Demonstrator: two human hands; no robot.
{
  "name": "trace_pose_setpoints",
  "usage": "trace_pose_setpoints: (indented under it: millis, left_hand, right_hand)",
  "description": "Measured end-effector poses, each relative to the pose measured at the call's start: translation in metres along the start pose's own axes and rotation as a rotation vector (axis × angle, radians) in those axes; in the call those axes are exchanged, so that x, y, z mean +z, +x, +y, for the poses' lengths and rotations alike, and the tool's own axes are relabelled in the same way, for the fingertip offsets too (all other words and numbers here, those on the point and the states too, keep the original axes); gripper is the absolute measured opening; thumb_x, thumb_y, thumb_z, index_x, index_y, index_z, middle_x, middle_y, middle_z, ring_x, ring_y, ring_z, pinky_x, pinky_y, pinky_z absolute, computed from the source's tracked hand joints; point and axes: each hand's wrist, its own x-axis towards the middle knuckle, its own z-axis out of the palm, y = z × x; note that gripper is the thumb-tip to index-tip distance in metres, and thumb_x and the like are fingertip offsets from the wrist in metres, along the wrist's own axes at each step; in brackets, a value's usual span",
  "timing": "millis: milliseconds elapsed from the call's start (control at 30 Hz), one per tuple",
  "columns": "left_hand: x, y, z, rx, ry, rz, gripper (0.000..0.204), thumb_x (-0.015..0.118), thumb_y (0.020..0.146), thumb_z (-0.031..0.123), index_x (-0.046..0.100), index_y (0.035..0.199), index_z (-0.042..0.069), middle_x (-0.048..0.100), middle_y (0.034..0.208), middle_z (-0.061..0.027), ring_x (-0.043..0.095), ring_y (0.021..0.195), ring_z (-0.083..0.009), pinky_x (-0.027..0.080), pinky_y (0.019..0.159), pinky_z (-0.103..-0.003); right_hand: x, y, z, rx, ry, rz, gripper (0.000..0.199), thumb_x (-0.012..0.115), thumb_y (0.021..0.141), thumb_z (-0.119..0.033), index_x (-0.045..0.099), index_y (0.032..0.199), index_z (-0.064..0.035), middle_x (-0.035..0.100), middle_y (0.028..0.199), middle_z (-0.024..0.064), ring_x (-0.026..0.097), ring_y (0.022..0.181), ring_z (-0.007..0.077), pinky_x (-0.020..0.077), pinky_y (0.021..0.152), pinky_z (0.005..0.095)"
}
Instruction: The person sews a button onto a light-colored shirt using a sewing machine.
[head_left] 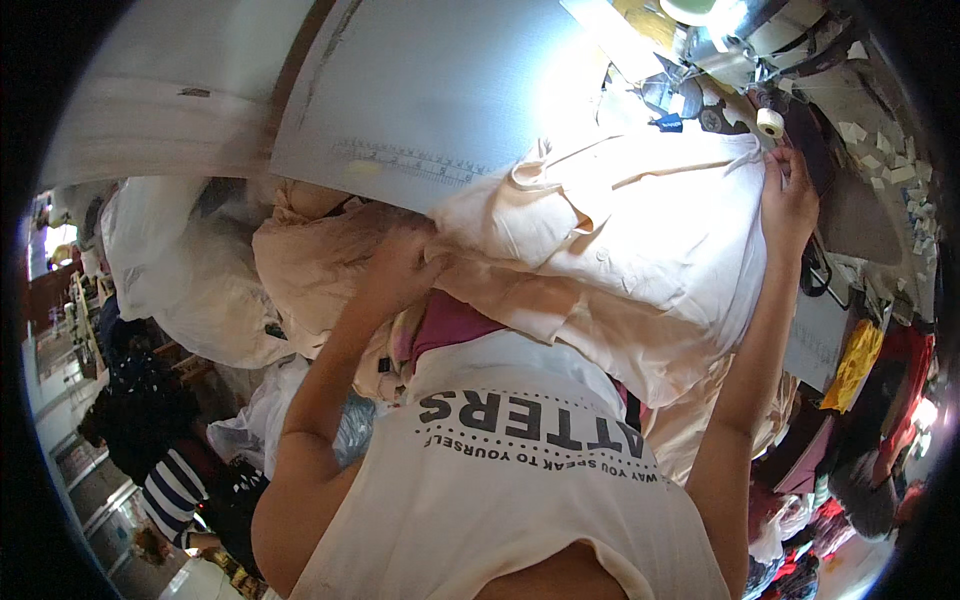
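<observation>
A cream buttoned garment (pixel 660 220) lies spread over the front edge of a white work table (pixel 420 90) and hangs down toward my lap. With fingers pinched, my right hand (pixel 790 200) grips its far right edge, close to the sewing machine. My left hand (pixel 408 262) is closed on the cloth at the left side, where folds hide the fingertips. A small collar-like fold stands up in the cloth between both hands.
The sewing machine (pixel 690 90) stands at the upper right under a bright lamp, beside a small cream roll (pixel 770 122). Ruler marks run along the table's front edge. More peach fabric (pixel 310 260) and translucent plastic bags (pixel 165 270) lie left. A person in striped clothing (pixel 175 500) is at far left. Yellow cloth (pixel 855 365) hangs right.
</observation>
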Motion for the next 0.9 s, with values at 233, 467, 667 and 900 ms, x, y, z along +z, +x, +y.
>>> trace_pose_setpoints:
  millis: [233, 467, 667, 900]
  left_hand:
    - [-0.089, 0.018, -0.008, 0.114, -0.591, 0.091, 0.019, 0.062, 0.078, 0.005, 0.06, 0.097, 0.002, 0.061, 0.088, -0.0048, 0.055, 0.081, -0.0133, 0.047, 0.072, -0.03]
    - [-0.184, 0.154, 0.049, 0.753, 0.339, 0.781, 0.018, 0.052, 0.083, 0.004, 0.064, 0.095, 0.01, 0.064, 0.09, -0.0072, 0.063, 0.078, -0.0207, 0.05, 0.068, -0.032]
    - [-0.08, 0.191, -0.003, 0.336, 0.154, 0.431, 0.019, 0.057, 0.081, 0.005, 0.063, 0.098, 0.009, 0.063, 0.092, -0.0095, 0.062, 0.08, -0.0249, 0.049, 0.068, -0.032]
    - [-0.083, 0.198, 0.032, 0.482, 0.121, 0.467, 0.021, 0.057, 0.077, 0.002, 0.062, 0.097, 0.006, 0.061, 0.097, -0.0087, 0.058, 0.088, -0.025, 0.046, 0.076, -0.033]
  right_hand:
    - [0.0, 0.0, 0.004, -0.049, 0.003, 0.045, 0.015, 0.056, 0.083, -0.021, 0.057, 0.092, -0.0087, 0.064, 0.086, 0.0092, 0.062, 0.077, 0.0302, 0.0473, 0.065, 0.0387]
    - [-0.007, -0.003, 0.005, 0.025, 0.085, 0.064, 0.012, 0.054, 0.084, -0.019, 0.056, 0.091, -0.0092, 0.063, 0.083, 0.0098, 0.062, 0.076, 0.0309, 0.0466, 0.064, 0.0397]
    - [-0.003, -0.001, 0.0, 0.084, 0.125, 0.005, 0.011, 0.055, 0.082, -0.016, 0.055, 0.09, -0.0085, 0.064, 0.084, 0.0087, 0.062, 0.078, 0.0288, 0.0464, 0.066, 0.0382]
    - [-0.008, -0.004, -0.003, 0.091, 0.113, 0.04, 0.01, 0.058, 0.081, -0.014, 0.055, 0.088, -0.0077, 0.064, 0.081, 0.0072, 0.063, 0.076, 0.0252, 0.0463, 0.064, 0.0354]
